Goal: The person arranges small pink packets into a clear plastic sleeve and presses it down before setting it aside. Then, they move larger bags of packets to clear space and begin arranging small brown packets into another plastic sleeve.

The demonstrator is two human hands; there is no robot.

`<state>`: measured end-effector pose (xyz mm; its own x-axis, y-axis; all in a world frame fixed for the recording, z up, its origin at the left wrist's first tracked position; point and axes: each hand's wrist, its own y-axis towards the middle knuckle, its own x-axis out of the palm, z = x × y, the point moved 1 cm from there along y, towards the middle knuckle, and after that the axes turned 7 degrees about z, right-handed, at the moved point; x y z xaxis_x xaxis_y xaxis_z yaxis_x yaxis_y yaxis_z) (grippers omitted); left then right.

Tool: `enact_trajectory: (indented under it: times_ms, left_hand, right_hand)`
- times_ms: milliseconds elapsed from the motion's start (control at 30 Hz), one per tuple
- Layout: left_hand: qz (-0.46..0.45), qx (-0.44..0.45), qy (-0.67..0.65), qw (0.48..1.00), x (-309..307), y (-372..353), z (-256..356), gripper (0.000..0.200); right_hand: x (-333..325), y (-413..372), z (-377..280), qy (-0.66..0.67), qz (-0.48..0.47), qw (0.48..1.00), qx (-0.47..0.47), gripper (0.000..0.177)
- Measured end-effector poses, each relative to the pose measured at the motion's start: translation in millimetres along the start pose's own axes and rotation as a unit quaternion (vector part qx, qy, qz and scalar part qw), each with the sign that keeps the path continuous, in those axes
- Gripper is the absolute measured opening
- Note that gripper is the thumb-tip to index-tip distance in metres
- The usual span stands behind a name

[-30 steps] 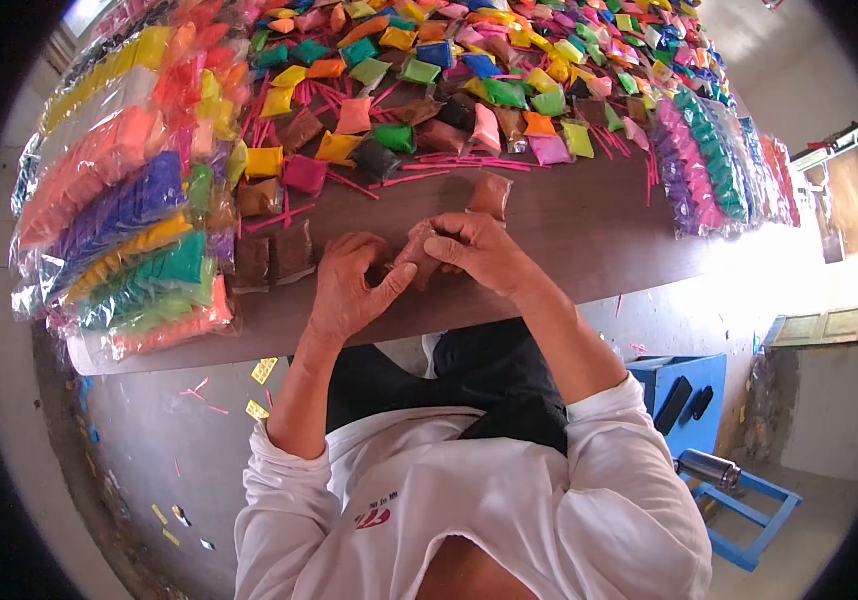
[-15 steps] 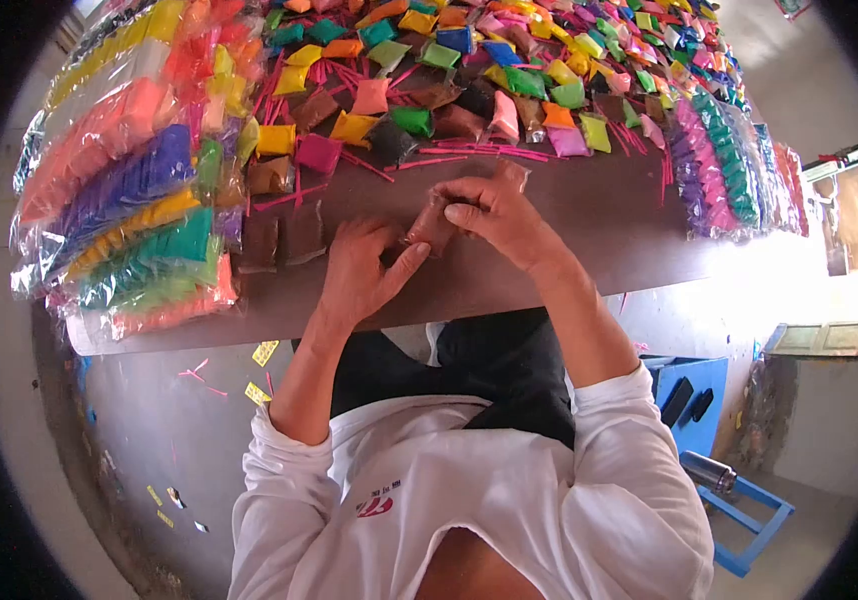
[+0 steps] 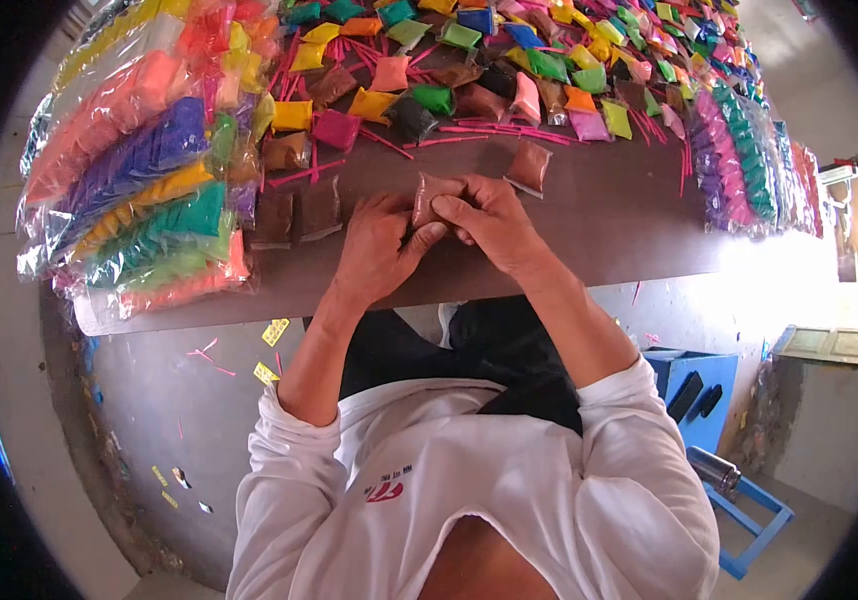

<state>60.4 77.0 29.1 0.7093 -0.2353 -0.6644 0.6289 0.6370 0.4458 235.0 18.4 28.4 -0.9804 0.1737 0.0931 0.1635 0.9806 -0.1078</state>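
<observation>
Near the table's front edge, both hands are closed on one small brown packet (image 3: 431, 196) in clear film. My left hand (image 3: 381, 240) holds its lower left side, thumb against it. The fingers of my right hand (image 3: 484, 215) pinch it from the right. Another brown packet (image 3: 529, 168) lies on the table just beyond my right hand. Two darker brown packets, one of them here (image 3: 320, 208), lie side by side to the left of my left hand.
Many colourful packets (image 3: 432, 98) and pink strips (image 3: 509, 130) cover the far part of the brown table (image 3: 609, 230). Bagged packets (image 3: 149, 150) are piled at the left, with more bags (image 3: 734, 160) at the right. A blue stool (image 3: 749, 520) stands below right.
The held packet is more upright between my hands. My right hand has moved slightly left, uncovering the packet beyond it. The camera view has shifted a little.
</observation>
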Motion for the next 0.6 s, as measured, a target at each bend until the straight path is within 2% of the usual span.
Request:
enact_trajectory:
  times_ms: [133,233,333,533,600]
  left_hand:
    - [0.001,0.013,-0.022,1.000,0,0,-3,0.043]
    - [-0.017,-0.031,-0.081,0.996,-2,3,-1,0.048]
    - [0.013,-0.008,-0.030,0.999,3,-1,-6,0.044]
    - [-0.002,-0.051,-0.080,0.995,-5,-2,-4,0.053]
    - [0.011,-0.058,-0.137,0.989,0,0,-9,0.055]
  right_hand:
    - [1,-1,-1,-0.004,0.009,1.000,0.012,0.029]
    - [3,-4,-8,0.005,-0.017,0.999,0.027,0.030]
    - [3,-2,-7,0.000,-0.014,0.999,0.036,0.029]
    - [3,0,-6,0.031,-0.004,0.998,0.052,0.030]
    - [4,-2,-9,0.044,0.000,0.997,0.062,0.030]
